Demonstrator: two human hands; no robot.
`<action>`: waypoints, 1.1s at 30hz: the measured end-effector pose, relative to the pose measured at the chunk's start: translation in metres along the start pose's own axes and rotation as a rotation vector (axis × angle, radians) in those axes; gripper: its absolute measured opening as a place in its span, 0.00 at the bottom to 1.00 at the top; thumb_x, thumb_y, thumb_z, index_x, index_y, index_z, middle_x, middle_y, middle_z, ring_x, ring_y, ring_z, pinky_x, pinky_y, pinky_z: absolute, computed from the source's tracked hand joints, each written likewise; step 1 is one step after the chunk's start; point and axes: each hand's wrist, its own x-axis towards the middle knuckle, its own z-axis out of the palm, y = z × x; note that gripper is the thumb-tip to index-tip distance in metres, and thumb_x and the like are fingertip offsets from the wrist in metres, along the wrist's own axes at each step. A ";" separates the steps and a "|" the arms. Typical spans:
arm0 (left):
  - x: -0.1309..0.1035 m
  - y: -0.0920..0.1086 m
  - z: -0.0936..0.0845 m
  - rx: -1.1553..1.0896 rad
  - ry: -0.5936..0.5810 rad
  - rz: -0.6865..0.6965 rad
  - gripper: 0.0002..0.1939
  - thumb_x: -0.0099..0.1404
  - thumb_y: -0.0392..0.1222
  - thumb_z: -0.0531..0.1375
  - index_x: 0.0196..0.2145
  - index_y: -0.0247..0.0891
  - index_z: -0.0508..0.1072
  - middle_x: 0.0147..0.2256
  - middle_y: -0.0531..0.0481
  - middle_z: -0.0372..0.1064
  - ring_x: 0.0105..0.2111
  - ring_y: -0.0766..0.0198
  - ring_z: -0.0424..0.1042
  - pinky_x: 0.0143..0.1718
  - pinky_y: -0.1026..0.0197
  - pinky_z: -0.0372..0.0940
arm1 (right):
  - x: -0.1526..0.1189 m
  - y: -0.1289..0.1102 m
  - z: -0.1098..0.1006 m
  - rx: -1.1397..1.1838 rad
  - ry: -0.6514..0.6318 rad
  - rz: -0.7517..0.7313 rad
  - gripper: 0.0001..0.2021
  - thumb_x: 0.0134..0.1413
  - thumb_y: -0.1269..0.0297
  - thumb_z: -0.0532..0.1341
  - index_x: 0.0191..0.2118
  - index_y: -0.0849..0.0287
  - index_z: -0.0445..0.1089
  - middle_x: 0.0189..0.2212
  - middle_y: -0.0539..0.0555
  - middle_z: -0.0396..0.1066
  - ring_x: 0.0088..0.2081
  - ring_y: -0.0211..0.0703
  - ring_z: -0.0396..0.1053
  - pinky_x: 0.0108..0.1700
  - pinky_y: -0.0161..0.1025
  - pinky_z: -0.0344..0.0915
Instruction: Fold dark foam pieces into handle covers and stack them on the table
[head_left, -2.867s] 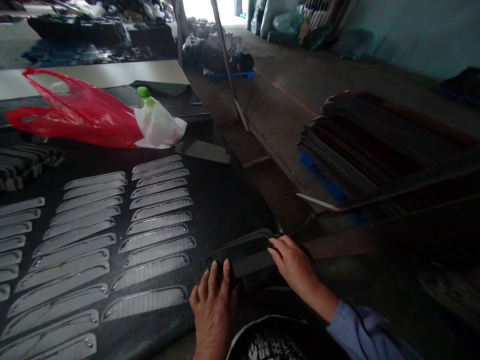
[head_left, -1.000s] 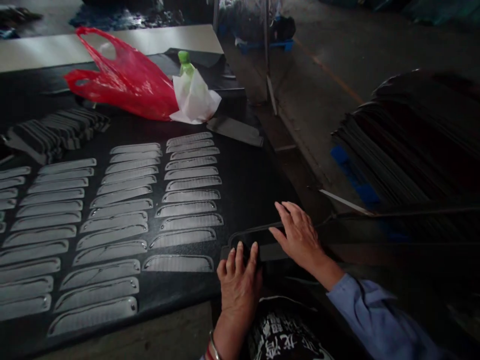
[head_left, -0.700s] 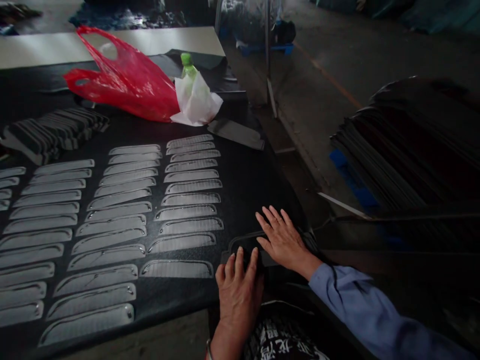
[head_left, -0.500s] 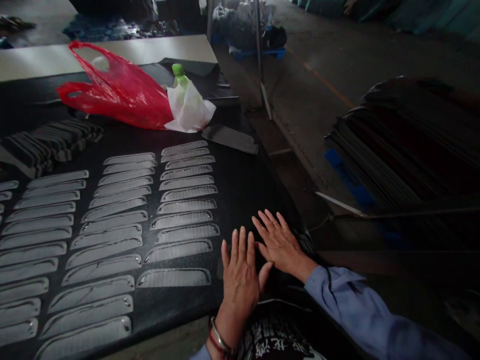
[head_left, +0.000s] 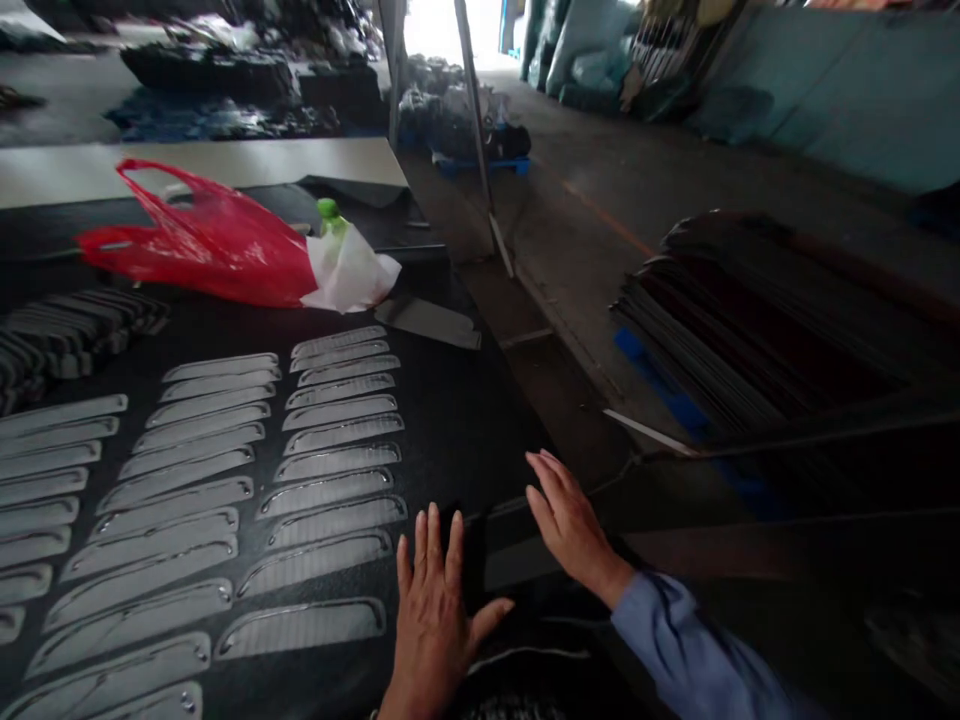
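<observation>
My left hand lies flat with fingers spread on the black table surface, near its front edge and just right of the nearest grey curved piece. Nothing is in it. My right hand is raised at the table's right edge, its fingers stretched out and holding nothing. Several rows of thin grey curved pieces with shiny lines along their rims cover the table left of my left hand.
A red plastic bag and a green-capped bottle with white paper lie farther back. One dark flat piece is beside them. Dark stacked pieces sit at left. A large stack stands on a blue pallet at right.
The view has tilted up and shifted right. My right hand has moved away from my left hand and lifted at the table edge. My left hand remains flat on the table.
</observation>
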 end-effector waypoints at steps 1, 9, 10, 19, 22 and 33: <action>-0.006 -0.002 0.000 0.009 0.011 -0.043 0.47 0.57 0.61 0.57 0.63 0.30 0.44 0.62 0.30 0.45 0.62 0.41 0.44 0.57 0.38 0.48 | -0.008 0.005 -0.007 -0.019 0.009 0.025 0.22 0.62 0.62 0.47 0.61 0.61 0.53 0.54 0.62 0.62 0.57 0.48 0.58 0.56 0.49 0.61; -0.028 -0.012 0.003 -0.031 0.028 -0.193 0.35 0.61 0.45 0.56 0.61 0.27 0.49 0.60 0.30 0.51 0.62 0.42 0.44 0.57 0.36 0.47 | -0.063 0.024 -0.011 -0.189 -0.181 -0.027 0.30 0.48 0.63 0.62 0.58 0.59 0.56 0.55 0.63 0.60 0.58 0.56 0.55 0.56 0.53 0.59; -0.028 -0.012 0.005 -0.043 0.028 -0.203 0.34 0.61 0.45 0.56 0.60 0.27 0.50 0.60 0.30 0.51 0.62 0.42 0.44 0.58 0.36 0.47 | -0.064 0.024 -0.009 -0.190 -0.178 -0.025 0.30 0.48 0.65 0.62 0.59 0.60 0.56 0.55 0.62 0.60 0.58 0.55 0.55 0.57 0.53 0.58; -0.033 -0.018 0.015 -0.120 0.087 -0.206 0.36 0.61 0.45 0.57 0.61 0.30 0.46 0.59 0.31 0.52 0.62 0.43 0.46 0.57 0.35 0.48 | -0.058 0.028 -0.010 -0.098 -0.142 -0.096 0.29 0.47 0.68 0.59 0.57 0.59 0.55 0.55 0.60 0.61 0.59 0.52 0.54 0.58 0.54 0.55; -0.033 -0.014 0.010 -0.138 0.130 -0.206 0.35 0.63 0.43 0.55 0.62 0.32 0.44 0.60 0.32 0.52 0.62 0.44 0.46 0.57 0.35 0.48 | -0.056 0.026 -0.012 -0.079 -0.123 -0.082 0.27 0.45 0.68 0.60 0.55 0.58 0.58 0.54 0.60 0.63 0.59 0.52 0.55 0.58 0.55 0.55; -0.031 -0.022 -0.004 -0.254 0.205 -0.158 0.36 0.58 0.48 0.60 0.59 0.33 0.51 0.48 0.35 0.63 0.49 0.47 0.65 0.46 0.43 0.63 | -0.050 0.016 -0.013 0.199 -0.025 0.111 0.23 0.45 0.61 0.61 0.50 0.56 0.62 0.46 0.58 0.68 0.49 0.51 0.65 0.51 0.51 0.61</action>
